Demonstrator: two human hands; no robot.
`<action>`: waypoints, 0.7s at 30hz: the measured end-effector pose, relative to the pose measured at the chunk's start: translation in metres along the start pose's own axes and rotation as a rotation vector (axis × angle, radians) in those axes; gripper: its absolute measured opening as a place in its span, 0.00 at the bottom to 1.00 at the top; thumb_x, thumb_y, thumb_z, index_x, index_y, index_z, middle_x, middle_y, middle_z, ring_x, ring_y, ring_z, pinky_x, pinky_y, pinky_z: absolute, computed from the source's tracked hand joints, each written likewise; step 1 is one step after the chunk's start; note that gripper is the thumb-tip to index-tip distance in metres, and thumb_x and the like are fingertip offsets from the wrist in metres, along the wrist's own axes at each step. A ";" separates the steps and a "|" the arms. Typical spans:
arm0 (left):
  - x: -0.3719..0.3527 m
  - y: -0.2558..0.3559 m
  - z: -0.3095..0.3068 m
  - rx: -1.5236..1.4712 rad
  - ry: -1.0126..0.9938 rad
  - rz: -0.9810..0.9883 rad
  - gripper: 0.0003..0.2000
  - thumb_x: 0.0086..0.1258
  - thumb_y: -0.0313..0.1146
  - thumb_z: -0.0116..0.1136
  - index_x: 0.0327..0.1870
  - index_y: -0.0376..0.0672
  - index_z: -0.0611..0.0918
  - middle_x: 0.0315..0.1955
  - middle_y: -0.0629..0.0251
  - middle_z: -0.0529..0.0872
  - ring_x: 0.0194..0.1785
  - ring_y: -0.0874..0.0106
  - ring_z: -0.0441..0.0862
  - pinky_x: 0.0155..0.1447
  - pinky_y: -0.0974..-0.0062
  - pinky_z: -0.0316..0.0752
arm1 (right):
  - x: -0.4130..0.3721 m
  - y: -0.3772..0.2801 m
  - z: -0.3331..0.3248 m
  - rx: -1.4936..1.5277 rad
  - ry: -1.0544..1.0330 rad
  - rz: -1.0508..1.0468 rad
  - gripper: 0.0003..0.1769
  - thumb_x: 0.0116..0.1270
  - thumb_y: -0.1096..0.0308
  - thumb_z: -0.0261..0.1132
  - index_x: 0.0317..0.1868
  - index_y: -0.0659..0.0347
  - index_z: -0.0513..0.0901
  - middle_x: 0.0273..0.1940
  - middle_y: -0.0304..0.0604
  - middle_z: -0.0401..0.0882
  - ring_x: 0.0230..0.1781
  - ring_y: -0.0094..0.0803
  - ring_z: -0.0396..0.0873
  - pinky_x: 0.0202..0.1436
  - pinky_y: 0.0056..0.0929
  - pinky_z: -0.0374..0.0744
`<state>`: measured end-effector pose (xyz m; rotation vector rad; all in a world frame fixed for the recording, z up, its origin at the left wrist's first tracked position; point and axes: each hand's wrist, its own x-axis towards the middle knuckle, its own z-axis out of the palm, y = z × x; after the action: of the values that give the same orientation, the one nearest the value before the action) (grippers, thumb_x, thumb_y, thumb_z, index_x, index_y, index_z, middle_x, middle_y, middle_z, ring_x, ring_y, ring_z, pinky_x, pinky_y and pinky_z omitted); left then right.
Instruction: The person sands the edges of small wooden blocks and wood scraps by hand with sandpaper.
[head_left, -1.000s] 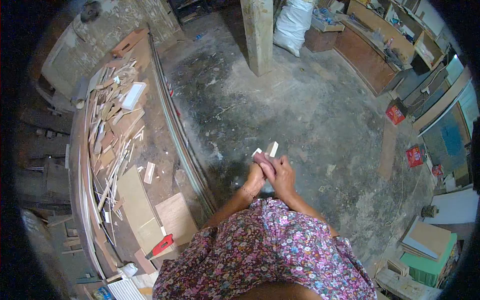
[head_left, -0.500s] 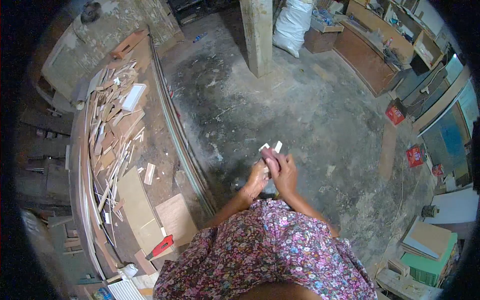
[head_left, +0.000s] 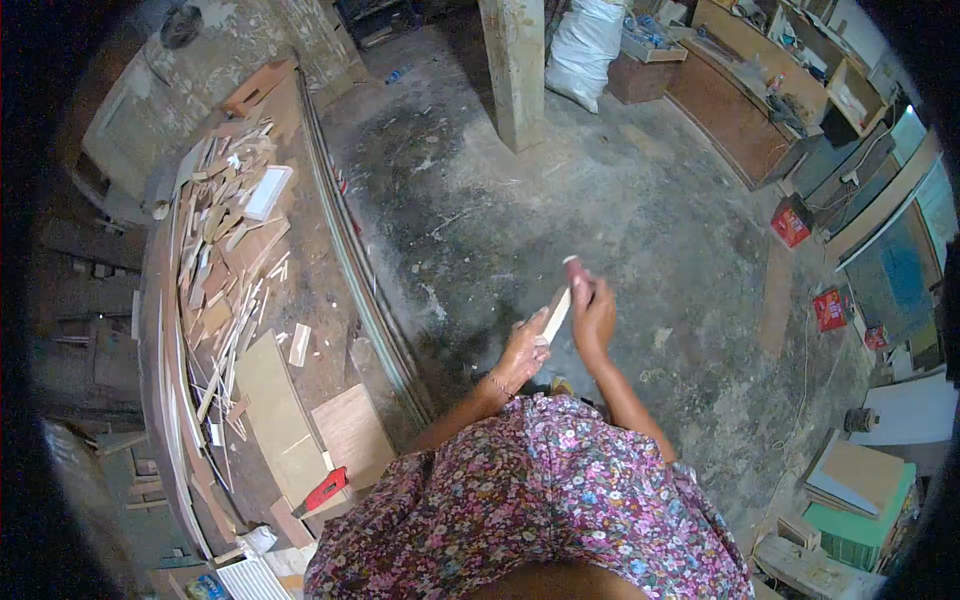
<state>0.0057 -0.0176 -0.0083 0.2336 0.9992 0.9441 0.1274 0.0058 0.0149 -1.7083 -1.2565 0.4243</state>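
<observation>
Over the floor in front of me, my left hand (head_left: 518, 356) is closed around the lower end of a short pale wood strip (head_left: 557, 316), which points up and to the right. Close beside its upper end, my right hand (head_left: 596, 322) grips a reddish-brown piece of sandpaper (head_left: 574, 271), apparently wrapped round a small block with a pale end showing. My right fingers wrap its lower part and hide it.
Left of me is a long workbench (head_left: 335, 340) bearing wood offcuts (head_left: 215, 250), flat boards (head_left: 352, 438) and a red-handled tool (head_left: 325, 490). A concrete pillar (head_left: 514, 80) and a white sack (head_left: 583, 55) stand ahead. Red boxes (head_left: 830, 311) lie at right.
My hands have come apart. My right hand has shifted right with the sandpaper, which now points upward, and more of the wood strip in my left hand shows.
</observation>
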 end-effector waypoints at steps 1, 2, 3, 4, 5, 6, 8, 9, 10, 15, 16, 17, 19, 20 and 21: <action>0.002 -0.001 -0.001 0.015 -0.033 -0.022 0.11 0.64 0.45 0.54 0.33 0.46 0.76 0.19 0.73 0.73 0.12 0.81 0.60 0.15 0.82 0.54 | 0.013 -0.002 -0.001 0.017 -0.007 0.067 0.17 0.65 0.57 0.55 0.45 0.60 0.77 0.38 0.57 0.75 0.40 0.54 0.74 0.39 0.45 0.72; 0.004 -0.001 -0.001 0.031 -0.067 -0.043 0.11 0.65 0.45 0.53 0.32 0.47 0.77 0.20 0.73 0.74 0.13 0.80 0.61 0.16 0.82 0.54 | 0.017 -0.006 -0.003 0.019 -0.018 0.100 0.17 0.65 0.57 0.55 0.45 0.62 0.76 0.38 0.57 0.75 0.39 0.54 0.74 0.39 0.45 0.72; 0.003 0.003 0.001 0.026 -0.096 -0.033 0.11 0.66 0.45 0.52 0.32 0.47 0.76 0.18 0.73 0.73 0.12 0.80 0.61 0.16 0.82 0.54 | 0.016 -0.009 -0.004 0.056 0.008 0.061 0.17 0.65 0.58 0.55 0.45 0.62 0.76 0.38 0.57 0.75 0.39 0.53 0.74 0.39 0.44 0.72; 0.001 0.006 0.004 0.014 -0.124 -0.022 0.11 0.67 0.44 0.51 0.31 0.47 0.76 0.17 0.73 0.73 0.11 0.80 0.60 0.15 0.83 0.54 | 0.012 -0.011 -0.005 0.088 0.029 0.017 0.17 0.65 0.58 0.55 0.45 0.62 0.76 0.38 0.57 0.75 0.39 0.53 0.74 0.39 0.44 0.72; -0.002 0.006 0.006 -0.004 -0.148 -0.012 0.11 0.67 0.44 0.50 0.30 0.48 0.76 0.16 0.74 0.72 0.10 0.81 0.60 0.14 0.83 0.53 | 0.002 -0.013 -0.006 0.118 0.042 -0.026 0.17 0.65 0.58 0.55 0.45 0.62 0.76 0.39 0.56 0.75 0.39 0.52 0.74 0.40 0.43 0.72; -0.002 0.008 0.008 -0.060 -0.106 -0.004 0.11 0.68 0.43 0.48 0.31 0.47 0.76 0.15 0.74 0.71 0.10 0.81 0.60 0.13 0.84 0.53 | -0.015 -0.018 -0.007 0.116 0.028 -0.088 0.16 0.65 0.59 0.55 0.44 0.63 0.76 0.38 0.56 0.75 0.38 0.50 0.74 0.40 0.41 0.72; -0.001 0.015 0.013 -0.164 -0.019 0.017 0.11 0.70 0.43 0.45 0.32 0.47 0.76 0.13 0.74 0.70 0.08 0.81 0.59 0.12 0.84 0.53 | -0.047 -0.032 -0.007 0.121 0.001 -0.209 0.15 0.65 0.60 0.56 0.42 0.64 0.77 0.36 0.55 0.76 0.36 0.47 0.75 0.41 0.38 0.72; 0.003 0.014 0.009 -0.182 -0.093 0.011 0.11 0.70 0.43 0.45 0.32 0.47 0.75 0.13 0.74 0.69 0.08 0.82 0.58 0.12 0.85 0.52 | -0.044 -0.031 -0.006 0.105 -0.024 -0.218 0.15 0.65 0.61 0.56 0.44 0.63 0.76 0.37 0.54 0.75 0.37 0.48 0.75 0.42 0.39 0.72; 0.008 0.010 0.002 -0.195 -0.167 0.000 0.11 0.70 0.43 0.45 0.32 0.48 0.75 0.12 0.74 0.68 0.08 0.82 0.58 0.12 0.85 0.52 | -0.039 -0.028 -0.008 0.088 -0.046 -0.220 0.15 0.64 0.61 0.57 0.46 0.63 0.76 0.39 0.54 0.74 0.39 0.48 0.74 0.43 0.39 0.71; -0.004 0.006 0.015 -0.111 -0.227 -0.022 0.12 0.70 0.44 0.45 0.34 0.48 0.75 0.13 0.73 0.69 0.08 0.80 0.59 0.11 0.82 0.53 | -0.014 -0.015 -0.003 0.023 0.045 -0.130 0.16 0.62 0.61 0.59 0.48 0.60 0.76 0.39 0.53 0.73 0.38 0.48 0.73 0.41 0.41 0.72; -0.002 0.008 0.013 -0.085 -0.226 0.001 0.12 0.70 0.45 0.45 0.36 0.46 0.74 0.16 0.73 0.71 0.10 0.80 0.61 0.12 0.81 0.56 | -0.019 -0.020 -0.006 0.032 0.016 -0.199 0.16 0.62 0.61 0.59 0.47 0.60 0.76 0.38 0.53 0.73 0.37 0.48 0.73 0.40 0.42 0.72; 0.002 0.009 0.013 -0.115 -0.151 0.012 0.12 0.70 0.45 0.45 0.36 0.46 0.74 0.17 0.73 0.72 0.10 0.80 0.62 0.12 0.81 0.56 | -0.033 -0.027 -0.012 0.039 -0.016 -0.265 0.15 0.62 0.61 0.59 0.47 0.59 0.77 0.38 0.53 0.73 0.36 0.47 0.73 0.39 0.42 0.72; -0.003 0.018 0.021 -0.170 0.005 0.027 0.13 0.70 0.45 0.46 0.37 0.45 0.74 0.20 0.72 0.73 0.12 0.81 0.64 0.11 0.81 0.57 | -0.046 -0.032 -0.022 0.028 -0.096 -0.298 0.15 0.62 0.60 0.60 0.46 0.58 0.77 0.36 0.53 0.73 0.34 0.47 0.73 0.37 0.43 0.72; -0.006 0.017 0.014 -0.056 -0.075 0.064 0.13 0.69 0.45 0.47 0.39 0.44 0.75 0.24 0.72 0.75 0.15 0.80 0.68 0.13 0.81 0.60 | -0.047 -0.031 -0.027 0.011 -0.142 -0.270 0.15 0.61 0.60 0.60 0.46 0.58 0.77 0.36 0.53 0.73 0.34 0.47 0.73 0.37 0.43 0.72; -0.004 0.015 0.007 0.016 -0.119 0.069 0.13 0.69 0.45 0.47 0.39 0.44 0.75 0.25 0.71 0.76 0.16 0.80 0.69 0.14 0.81 0.61 | -0.047 -0.030 -0.030 -0.004 -0.187 -0.240 0.15 0.61 0.60 0.60 0.45 0.57 0.78 0.35 0.53 0.73 0.33 0.48 0.73 0.37 0.43 0.72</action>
<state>0.0024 -0.0098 0.0066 0.3353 0.8944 0.9742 0.1135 -0.0487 0.0432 -1.5245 -1.5787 0.4450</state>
